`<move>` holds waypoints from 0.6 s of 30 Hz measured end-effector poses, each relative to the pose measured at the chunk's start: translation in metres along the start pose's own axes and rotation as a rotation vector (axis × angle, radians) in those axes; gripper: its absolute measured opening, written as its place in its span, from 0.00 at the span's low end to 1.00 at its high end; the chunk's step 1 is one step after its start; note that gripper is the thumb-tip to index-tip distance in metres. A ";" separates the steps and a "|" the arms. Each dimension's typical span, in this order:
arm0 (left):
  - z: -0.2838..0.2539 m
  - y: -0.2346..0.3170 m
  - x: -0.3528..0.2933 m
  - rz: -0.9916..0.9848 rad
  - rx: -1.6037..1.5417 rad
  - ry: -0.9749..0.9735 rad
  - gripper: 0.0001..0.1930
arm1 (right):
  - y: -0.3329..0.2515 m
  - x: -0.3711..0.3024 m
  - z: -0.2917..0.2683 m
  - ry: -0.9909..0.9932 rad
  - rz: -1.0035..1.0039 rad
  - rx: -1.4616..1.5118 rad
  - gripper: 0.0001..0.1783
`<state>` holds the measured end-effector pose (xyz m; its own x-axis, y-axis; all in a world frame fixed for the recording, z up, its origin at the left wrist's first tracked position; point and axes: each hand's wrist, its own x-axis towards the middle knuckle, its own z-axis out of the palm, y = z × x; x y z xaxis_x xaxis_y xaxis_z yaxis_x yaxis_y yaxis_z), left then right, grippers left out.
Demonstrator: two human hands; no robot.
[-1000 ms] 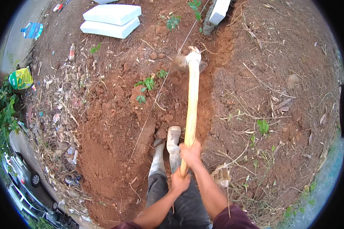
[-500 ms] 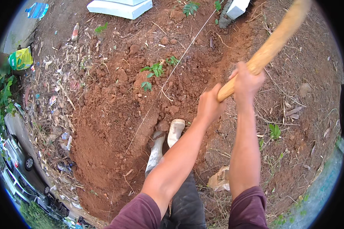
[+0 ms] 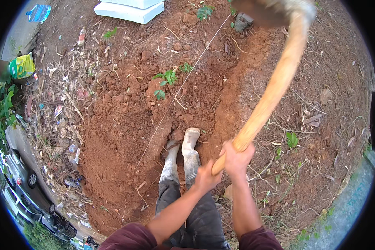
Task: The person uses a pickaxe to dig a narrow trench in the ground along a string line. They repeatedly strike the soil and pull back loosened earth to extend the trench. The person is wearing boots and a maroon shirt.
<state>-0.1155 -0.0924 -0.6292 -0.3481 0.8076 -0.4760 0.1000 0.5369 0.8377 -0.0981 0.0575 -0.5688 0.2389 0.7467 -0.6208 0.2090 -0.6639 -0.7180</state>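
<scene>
Both of my hands grip the lower end of a hoe's thick, pale wooden handle (image 3: pixel 273 93). My left hand (image 3: pixel 207 178) is closed round the butt end, and my right hand (image 3: pixel 238 159) is wrapped just above it. The handle rises to the upper right. The hoe's broad, soil-brown head (image 3: pixel 262 12) is blurred by motion and partly cut off by the upper edge of the view. It is raised over a shallow trench (image 3: pixel 229 108) of loose red soil. My dirty white boots (image 3: pixel 191 143) stand in the dug soil below.
A thin string (image 3: pixel 187 77) runs slantwise over the soil, past a small green plant (image 3: pixel 169 77). White blocks (image 3: pixel 131 11) lie at the far left. Litter and dry leaves (image 3: pixel 60 108) cover the left side, with parked cars (image 3: pixel 27 179) beyond. A bluish strip (image 3: pixel 350 208) borders the right.
My hands have come down and nearer to my body, still gripping the handle. The hoe's head has come into view at the top.
</scene>
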 end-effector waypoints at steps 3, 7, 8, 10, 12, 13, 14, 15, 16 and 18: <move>0.014 0.030 0.141 0.223 -0.104 0.043 0.12 | -0.053 0.091 0.028 -0.062 -0.461 0.123 0.07; 0.021 0.027 0.217 0.146 -0.110 0.005 0.11 | -0.059 0.165 0.060 -0.034 -0.485 0.150 0.06; 0.022 0.005 0.193 0.020 -0.094 -0.023 0.13 | -0.032 0.163 0.066 -0.011 -0.389 0.077 0.07; 0.033 -0.042 0.103 -0.280 -0.024 -0.168 0.16 | 0.074 0.147 0.050 0.050 0.005 -0.137 0.08; 0.022 -0.076 0.009 -0.545 0.104 -0.230 0.21 | 0.148 0.092 0.030 -0.012 0.339 -0.215 0.08; -0.007 -0.069 -0.032 -0.604 0.179 -0.251 0.21 | 0.163 0.046 0.023 -0.080 0.403 -0.139 0.07; -0.041 -0.051 -0.068 -0.590 0.154 -0.250 0.20 | 0.151 0.000 0.025 -0.074 0.470 -0.059 0.06; -0.056 -0.039 -0.097 -0.571 0.184 -0.242 0.19 | 0.138 -0.018 0.027 -0.135 0.440 -0.091 0.07; -0.065 -0.034 -0.126 -0.558 0.216 -0.222 0.18 | 0.144 -0.066 0.013 -0.086 0.407 -0.162 0.07; -0.069 -0.036 -0.175 -0.432 0.114 -0.157 0.16 | 0.140 -0.112 -0.010 -0.092 0.319 -0.145 0.10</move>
<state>-0.1222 -0.2693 -0.5577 -0.2362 0.5267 -0.8166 0.0820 0.8482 0.5233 -0.0859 -0.1189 -0.5965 0.2289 0.4969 -0.8371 0.2719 -0.8583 -0.4352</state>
